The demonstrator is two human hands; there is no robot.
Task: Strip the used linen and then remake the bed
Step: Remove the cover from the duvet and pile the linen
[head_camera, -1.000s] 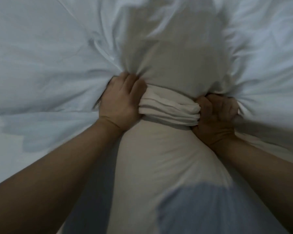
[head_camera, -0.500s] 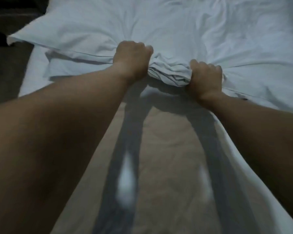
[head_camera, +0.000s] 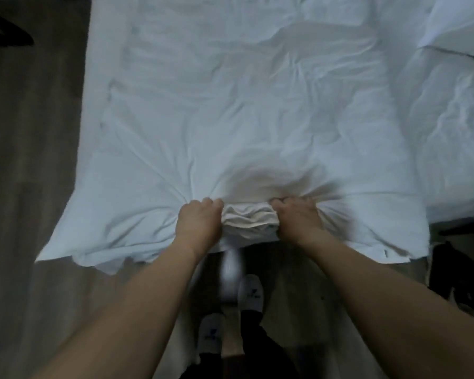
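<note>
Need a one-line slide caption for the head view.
Left hand and right hand grip the bunched near edge of a crumpled white bed sheet.

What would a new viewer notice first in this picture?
First, the two bare hands, left hand and right hand, gripping a bunched fold of the wrinkled white bed sheet at its near edge. Below them, white slippers stand on the wooden floor.
</note>
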